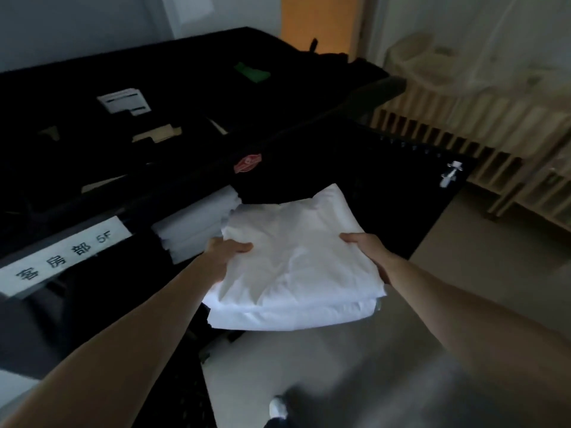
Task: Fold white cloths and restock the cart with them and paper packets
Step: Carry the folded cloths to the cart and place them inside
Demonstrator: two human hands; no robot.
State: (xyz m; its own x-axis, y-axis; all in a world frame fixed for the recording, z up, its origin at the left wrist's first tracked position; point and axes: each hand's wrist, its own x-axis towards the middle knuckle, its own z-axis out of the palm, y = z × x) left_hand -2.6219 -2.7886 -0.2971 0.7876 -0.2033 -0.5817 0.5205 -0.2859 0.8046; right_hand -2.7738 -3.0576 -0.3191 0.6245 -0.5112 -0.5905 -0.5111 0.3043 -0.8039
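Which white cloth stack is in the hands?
The folded stack gripped by left hand and right hand, outside the cart; the other stack sits shelved, untouched.

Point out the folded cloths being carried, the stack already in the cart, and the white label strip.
folded cloths (296, 267), head view, top face.
stack in the cart (191, 225), head view, side edges.
label strip (61, 257), head view, printed middle.

Pretty dim room overall. The pale grey smooth floor (482, 273) runs off to the right, where a light wooden slatted crib-like frame (463, 131) sits against the wall, draped in what looks like clear plastic, though it's too blurry to be sure. Further back there's a warm orange panel (318, 23), maybe a door, next to a plain bluish-grey wall (77, 23).
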